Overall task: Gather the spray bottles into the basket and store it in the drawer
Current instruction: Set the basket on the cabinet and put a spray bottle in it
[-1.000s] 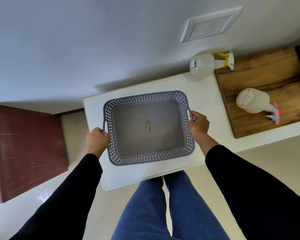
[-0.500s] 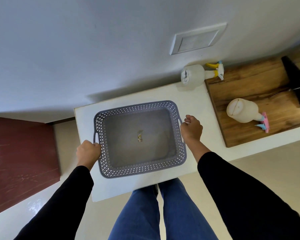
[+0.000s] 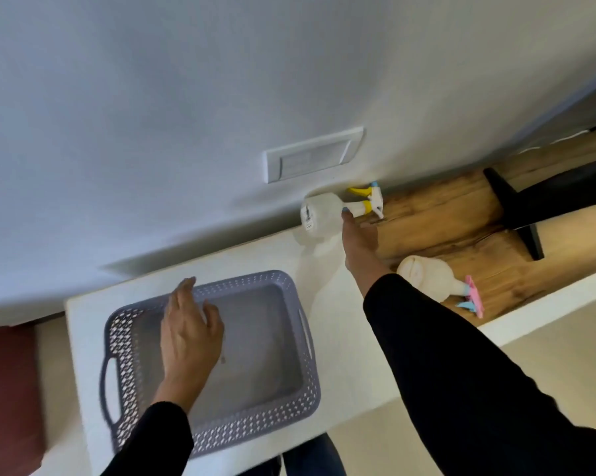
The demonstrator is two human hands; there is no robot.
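Observation:
A grey lattice basket [image 3: 300, 400] rests on the white cabinet top [image 3: 351, 338]; nothing but a small speck lies inside. My left hand [image 3: 188, 334] hovers over it, fingers spread, holding nothing. A white spray bottle with a yellow trigger [image 3: 320, 211] lies on its side against the wall. My right hand [image 3: 358, 245] stretches toward it, fingertips at its neck, fingers apart. A second white spray bottle with a pink and blue trigger [image 3: 434, 280] lies on the wooden board [image 3: 461, 214], just right of my right forearm.
A white wall plate [image 3: 313, 154] sits above the bottles. A black object [image 3: 547, 197] lies across the wooden board at the right. A dark red cabinet [image 3: 8, 389] stands left of the white top. My jeans show below the front edge.
Both hands have let go of the basket handles. My right hand has reached up to the yellow-trigger bottle, my left hand has moved over the basket, and the view has tilted toward the wall.

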